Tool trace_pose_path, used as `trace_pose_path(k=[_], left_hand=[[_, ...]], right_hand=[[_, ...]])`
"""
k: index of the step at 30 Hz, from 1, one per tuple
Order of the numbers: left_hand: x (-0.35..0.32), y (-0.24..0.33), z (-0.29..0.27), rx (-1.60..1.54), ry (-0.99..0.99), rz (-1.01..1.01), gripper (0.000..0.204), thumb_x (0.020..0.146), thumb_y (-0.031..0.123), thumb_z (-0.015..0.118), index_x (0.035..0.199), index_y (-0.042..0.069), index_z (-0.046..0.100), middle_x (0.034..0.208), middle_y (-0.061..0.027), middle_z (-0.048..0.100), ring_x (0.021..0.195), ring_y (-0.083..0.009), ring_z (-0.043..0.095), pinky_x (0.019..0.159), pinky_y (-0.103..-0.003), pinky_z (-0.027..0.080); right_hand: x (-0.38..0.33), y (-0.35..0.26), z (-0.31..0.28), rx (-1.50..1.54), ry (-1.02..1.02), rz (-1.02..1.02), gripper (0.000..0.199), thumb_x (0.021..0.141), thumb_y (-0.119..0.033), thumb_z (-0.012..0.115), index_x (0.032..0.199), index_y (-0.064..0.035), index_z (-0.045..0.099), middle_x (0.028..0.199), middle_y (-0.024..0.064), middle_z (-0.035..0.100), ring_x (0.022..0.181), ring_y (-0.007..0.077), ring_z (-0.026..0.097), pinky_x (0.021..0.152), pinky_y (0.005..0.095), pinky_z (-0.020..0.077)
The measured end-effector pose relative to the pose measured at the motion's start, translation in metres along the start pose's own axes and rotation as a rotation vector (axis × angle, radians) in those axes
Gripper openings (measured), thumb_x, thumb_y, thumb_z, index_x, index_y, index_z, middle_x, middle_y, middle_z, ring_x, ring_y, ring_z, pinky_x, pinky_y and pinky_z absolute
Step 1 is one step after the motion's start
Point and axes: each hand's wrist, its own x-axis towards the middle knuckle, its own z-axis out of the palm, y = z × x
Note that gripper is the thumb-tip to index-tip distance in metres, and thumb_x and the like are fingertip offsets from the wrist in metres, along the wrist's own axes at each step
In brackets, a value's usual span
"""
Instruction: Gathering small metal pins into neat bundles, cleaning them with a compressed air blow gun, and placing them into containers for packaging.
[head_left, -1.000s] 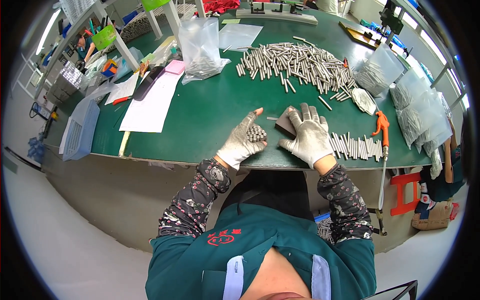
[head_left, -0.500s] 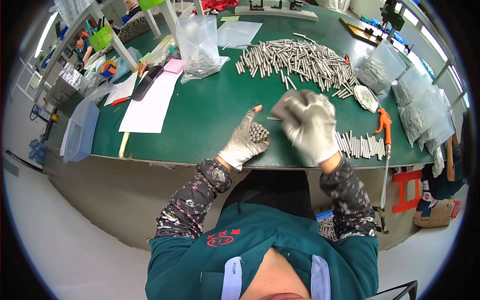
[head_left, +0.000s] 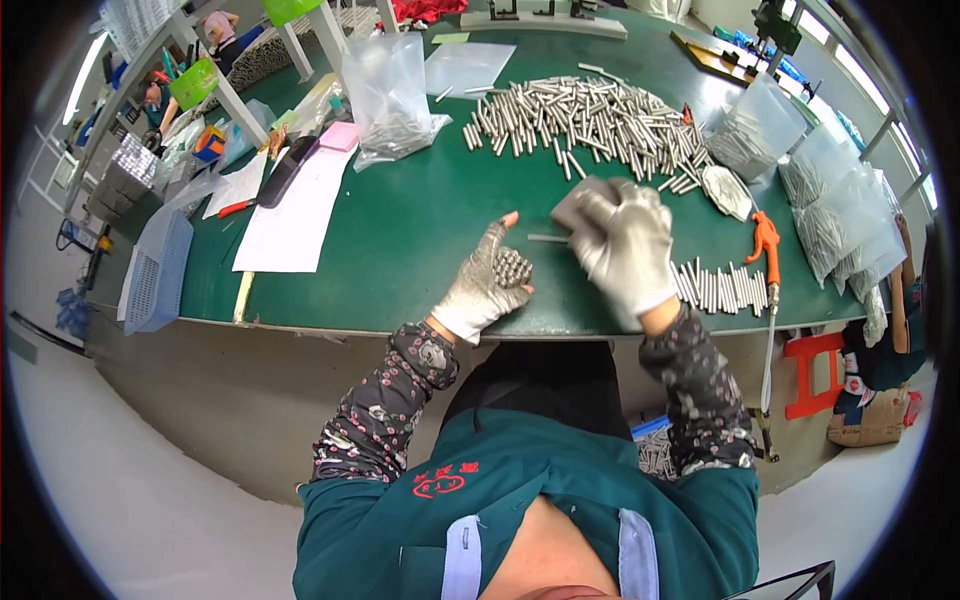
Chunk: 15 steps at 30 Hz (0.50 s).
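The left hand (head_left: pixel 488 285) grips a bundle of metal rods (head_left: pixel 511 267) closed-fisted, the right hand (head_left: pixel 628 245) pinches a grey block (head_left: pixel 577 204) (keep rod ends level).

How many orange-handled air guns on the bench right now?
1. The orange air gun lies on the green table near its right edge, beside the row of metal rods and right of the right hand. Bags could hide others.

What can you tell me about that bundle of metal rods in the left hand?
The bundle of metal rods is a tight cluster of short silvery pins, seen end-on. It sits in the palm of the left hand, which wears a grey fingerless glove and rests at the near edge of the green table. Their length is hidden.
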Motion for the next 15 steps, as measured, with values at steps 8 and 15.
trace_pose_path(k=[8, 15], left_hand=[[-0.005, -0.001, 0.001, -0.054, -0.025, 0.09, 0.09, 0.065, -0.007, 0.068, 0.139, 0.007, 0.018, 0.08, -0.0006, 0.052, 0.073, -0.0083, 0.052, 0.071, -0.021, 0.043], [-0.007, 0.004, 0.005, 0.028, 0.009, 0.074, 0.09, 0.064, -0.008, 0.067, 0.139, 0.008, 0.02, 0.083, -0.0014, 0.053, 0.073, -0.0086, 0.052, 0.071, -0.021, 0.043]], right_hand=[[-0.009, 0.011, 0.015, -0.052, -0.184, 0.128, 0.032, 0.067, -0.026, 0.064, 0.096, -0.0135, 0.064, 0.101, 0.0165, 0.057, 0.093, 0.0322, 0.054, 0.08, 0.0411, 0.0419], [-0.025, 0.016, 0.022, 0.074, -0.309, 0.039, 0.046, 0.067, -0.036, 0.066, 0.103, -0.008, 0.061, 0.119, 0.019, 0.05, 0.113, 0.0333, 0.044, 0.09, 0.043, 0.0371]])
